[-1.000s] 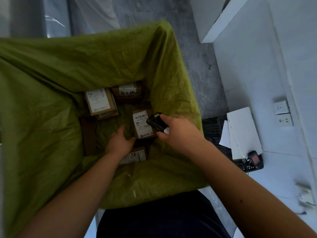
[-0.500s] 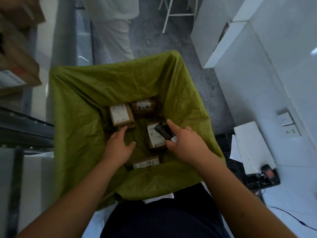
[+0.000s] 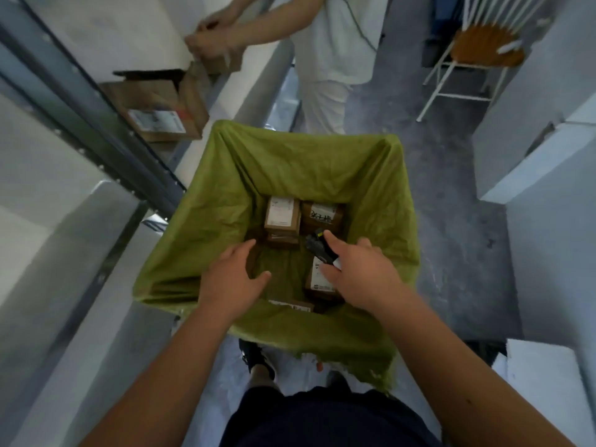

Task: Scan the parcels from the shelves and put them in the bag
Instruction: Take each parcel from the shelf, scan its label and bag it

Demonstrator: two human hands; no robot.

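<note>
A green bag (image 3: 371,195) stands open in front of me with several brown parcels at its bottom, among them a labelled parcel (image 3: 282,214) at the back and another parcel (image 3: 317,282) partly under my right hand. My right hand (image 3: 358,272) grips a black scanner (image 3: 317,248) over the bag's opening. My left hand (image 3: 233,279) hovers over the bag's near left side with fingers relaxed and holds nothing.
A metal shelf (image 3: 96,124) on the left carries a large cardboard box (image 3: 158,111). Another person in white (image 3: 329,53) stands beyond the bag and handles a box. A white chair (image 3: 477,56) stands at the back right, white cabinets (image 3: 532,150) to the right.
The view has pulled up and back from the bag, bringing the shelf, the other person and the chair into sight. Both my hands have risen towards the bag's opening.
</note>
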